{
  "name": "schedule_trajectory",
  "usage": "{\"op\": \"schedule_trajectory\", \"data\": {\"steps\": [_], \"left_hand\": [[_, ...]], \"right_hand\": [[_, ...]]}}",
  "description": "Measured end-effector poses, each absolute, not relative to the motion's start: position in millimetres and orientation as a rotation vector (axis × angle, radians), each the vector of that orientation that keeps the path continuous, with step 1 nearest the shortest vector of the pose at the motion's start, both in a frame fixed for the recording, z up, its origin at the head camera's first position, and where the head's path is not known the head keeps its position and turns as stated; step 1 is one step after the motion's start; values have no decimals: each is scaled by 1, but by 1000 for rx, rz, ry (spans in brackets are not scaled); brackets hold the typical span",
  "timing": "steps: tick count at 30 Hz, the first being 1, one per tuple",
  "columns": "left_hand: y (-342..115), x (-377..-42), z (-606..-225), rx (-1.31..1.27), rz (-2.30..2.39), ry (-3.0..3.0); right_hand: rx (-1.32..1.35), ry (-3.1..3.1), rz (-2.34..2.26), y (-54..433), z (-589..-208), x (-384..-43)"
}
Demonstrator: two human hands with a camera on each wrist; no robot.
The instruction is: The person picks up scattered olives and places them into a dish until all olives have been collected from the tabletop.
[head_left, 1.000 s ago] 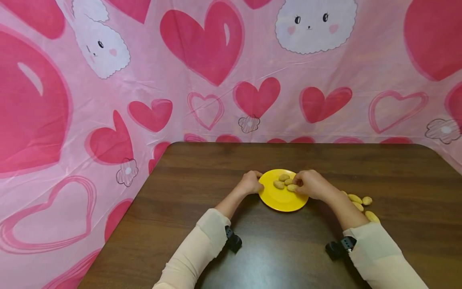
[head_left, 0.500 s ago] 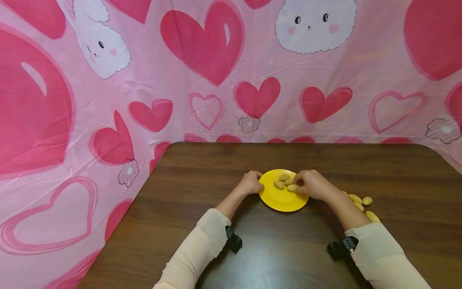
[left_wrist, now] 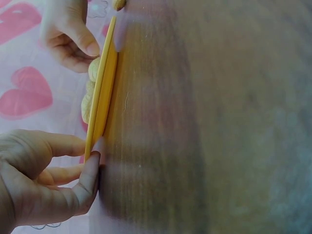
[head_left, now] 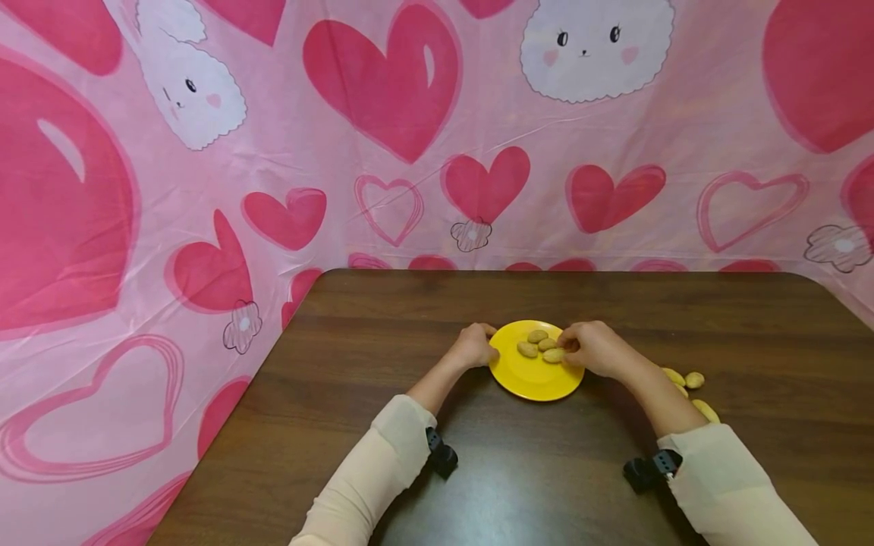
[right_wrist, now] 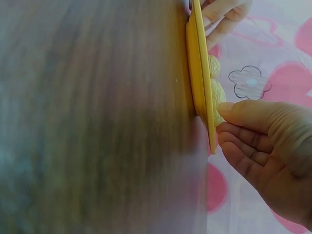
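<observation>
A round yellow plate (head_left: pixel 536 383) rests on the table with several oval, tan-yellow, nut-like pieces (head_left: pixel 527 349) grouped toward its far side. In the left wrist view, my left hand (left_wrist: pixel 51 178) pinches the plate's rim, thumb and fingers on either side of it. At the plate's right side, my right hand (head_left: pixel 592 349) is beside the nearest piece (head_left: pixel 554 356). The right wrist view shows the thumb at that wrinkled piece (right_wrist: pixel 217 100), while the other fingers are loosely bent with a gap below the thumb.
More oval yellow pieces (head_left: pixel 695 380) lie on the brown wooden table (head_left: pixel 505 485) to the right, partly hidden behind my right forearm. A pink heart-patterned cloth (head_left: pixel 410 91) hangs behind the table and along its left side.
My right hand has shifted slightly to the right, its fingertips drawing back from the piece on the plate. The left hand and plate stay in place.
</observation>
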State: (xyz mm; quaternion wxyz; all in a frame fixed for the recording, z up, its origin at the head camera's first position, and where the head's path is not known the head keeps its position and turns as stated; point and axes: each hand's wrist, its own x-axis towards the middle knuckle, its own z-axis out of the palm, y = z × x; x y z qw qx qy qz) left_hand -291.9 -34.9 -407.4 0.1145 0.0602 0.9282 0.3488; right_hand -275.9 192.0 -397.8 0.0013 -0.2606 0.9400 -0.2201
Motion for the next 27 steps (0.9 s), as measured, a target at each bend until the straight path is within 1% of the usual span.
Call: {"op": "schedule_trajectory", "data": {"steps": [14,27], "left_hand": [[-35,-292,-408,167,1016,2734],[-35,-292,-407,190,1007,2741]], "right_hand": [[-881,2992,-699,200,-397,-271],[-842,2993,-662,210,-392,-263]]}}
